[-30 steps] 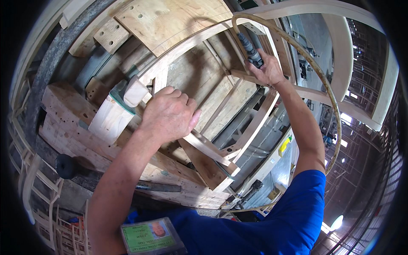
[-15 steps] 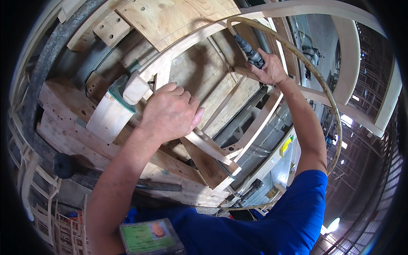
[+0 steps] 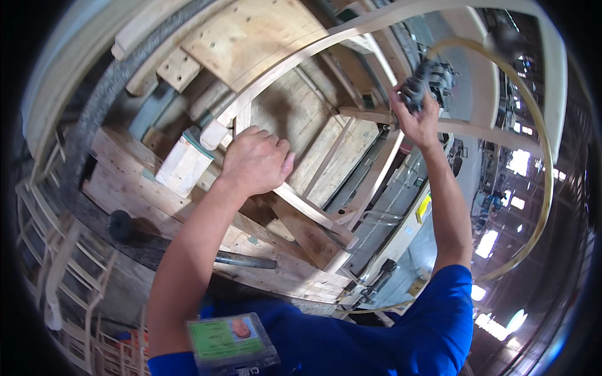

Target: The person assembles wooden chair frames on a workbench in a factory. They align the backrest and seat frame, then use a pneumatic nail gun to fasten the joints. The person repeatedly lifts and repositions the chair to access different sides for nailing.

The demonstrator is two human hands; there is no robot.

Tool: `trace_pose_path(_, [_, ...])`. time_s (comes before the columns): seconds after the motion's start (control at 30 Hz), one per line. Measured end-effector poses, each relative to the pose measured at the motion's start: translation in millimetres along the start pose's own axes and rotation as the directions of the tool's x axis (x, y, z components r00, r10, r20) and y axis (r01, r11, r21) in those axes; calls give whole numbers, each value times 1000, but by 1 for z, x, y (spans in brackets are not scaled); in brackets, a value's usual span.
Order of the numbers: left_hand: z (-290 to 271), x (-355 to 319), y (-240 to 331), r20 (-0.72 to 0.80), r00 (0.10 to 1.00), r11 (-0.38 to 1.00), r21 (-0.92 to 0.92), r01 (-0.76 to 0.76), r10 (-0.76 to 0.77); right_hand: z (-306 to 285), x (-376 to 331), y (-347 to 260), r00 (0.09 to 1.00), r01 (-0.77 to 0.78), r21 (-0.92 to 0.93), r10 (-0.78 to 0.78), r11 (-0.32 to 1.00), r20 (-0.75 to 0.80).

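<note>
Within closed right-hand grip point(image 3: 420, 123), dark tool point(image 3: 414, 91); under curled left hand point(image 3: 258, 161), wooden rail point(image 3: 312, 212).

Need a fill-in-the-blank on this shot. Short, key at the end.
1. The dark tool is held by the person's ____.
2. The left hand is closed over a frame made of ____.
3. The sleeve on the right arm is coloured ____.
4. The badge has a large panel coloured ____.

Missing words: right hand; wood; blue; green.

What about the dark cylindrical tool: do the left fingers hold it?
No, the right fingers hold the tool on the curved yellowish hose.
</note>
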State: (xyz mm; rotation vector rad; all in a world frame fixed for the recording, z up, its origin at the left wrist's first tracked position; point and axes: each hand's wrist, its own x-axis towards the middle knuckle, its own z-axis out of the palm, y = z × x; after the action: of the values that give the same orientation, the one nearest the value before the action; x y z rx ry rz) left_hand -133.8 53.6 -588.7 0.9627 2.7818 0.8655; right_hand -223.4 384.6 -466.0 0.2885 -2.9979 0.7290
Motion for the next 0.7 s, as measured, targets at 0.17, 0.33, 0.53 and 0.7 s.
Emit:
trace_pose_path(0.17, [-3, 4, 8, 28, 999, 999, 35, -32, 31, -90, -151, -57, 895, 9, 498, 216, 867, -391])
trace_pose_path(0.33, [-11, 14, 32, 212, 976, 988, 135, -78, 48, -156, -363, -134, 514, 74, 515, 409, 854, -754])
trace_pose_path(0.53, [-19, -1, 79, 344, 939, 930, 348, -119, -8, -144, -589, -172, -368, 192, 720, 729, 667, -577])
trace_pose_path(0.7, [-48, -8, 133, 392, 906, 906, 423, -22, -161, -108, -772, -138, -652, 586, 520, 742, 622, -153])
